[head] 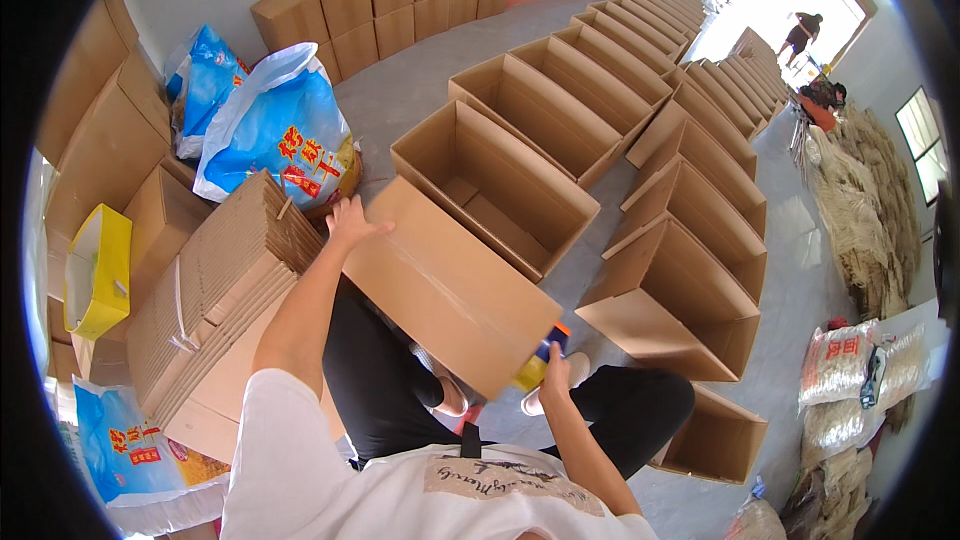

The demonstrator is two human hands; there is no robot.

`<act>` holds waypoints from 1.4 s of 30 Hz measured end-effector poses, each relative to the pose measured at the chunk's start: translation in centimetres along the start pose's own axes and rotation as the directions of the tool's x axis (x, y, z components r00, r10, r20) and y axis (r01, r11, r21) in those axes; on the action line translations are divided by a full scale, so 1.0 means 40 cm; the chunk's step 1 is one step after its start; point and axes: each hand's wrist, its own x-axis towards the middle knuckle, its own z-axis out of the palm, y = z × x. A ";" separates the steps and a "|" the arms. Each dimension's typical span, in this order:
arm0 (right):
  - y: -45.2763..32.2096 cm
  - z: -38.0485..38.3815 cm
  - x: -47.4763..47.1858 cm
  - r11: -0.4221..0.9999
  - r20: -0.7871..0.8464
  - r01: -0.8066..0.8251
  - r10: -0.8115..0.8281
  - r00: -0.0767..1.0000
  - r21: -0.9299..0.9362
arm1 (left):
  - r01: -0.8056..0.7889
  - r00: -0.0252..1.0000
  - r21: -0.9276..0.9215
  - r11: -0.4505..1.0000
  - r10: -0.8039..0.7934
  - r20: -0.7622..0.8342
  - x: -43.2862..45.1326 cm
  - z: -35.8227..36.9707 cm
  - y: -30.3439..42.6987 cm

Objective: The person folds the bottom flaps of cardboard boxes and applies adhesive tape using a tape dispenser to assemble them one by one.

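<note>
A cardboard box (pixel 450 285) lies between my knees with its taped, closed face towards me. My left hand (pixel 351 223) rests on its upper left edge, thumb spread over the cardboard. At the box's lower right corner, my right hand (pixel 553 371) is closed round a blue, yellow and orange object (pixel 541 360), probably a tape dispenser, partly hidden by the box. Just beyond stands an open-topped cardboard box (pixel 495 187). To my left is a tied stack of flattened cartons (pixel 217 300).
Open boxes (pixel 574 112) stand in two long rows towards a bright doorway, where a person (pixel 802 37) bends. Blue printed bags (pixel 277 127) and a yellow container (pixel 101 270) are at left. Closed boxes (pixel 349 0) line the wall; clear filled bags (pixel 836 364) lie at right.
</note>
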 end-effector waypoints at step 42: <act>-0.258 -0.115 -0.388 0.714 0.292 0.700 -0.670 0.683 0.002 | 0.576 0.811 -0.726 -0.376 0.150 0.565 -0.423 0.116 0.122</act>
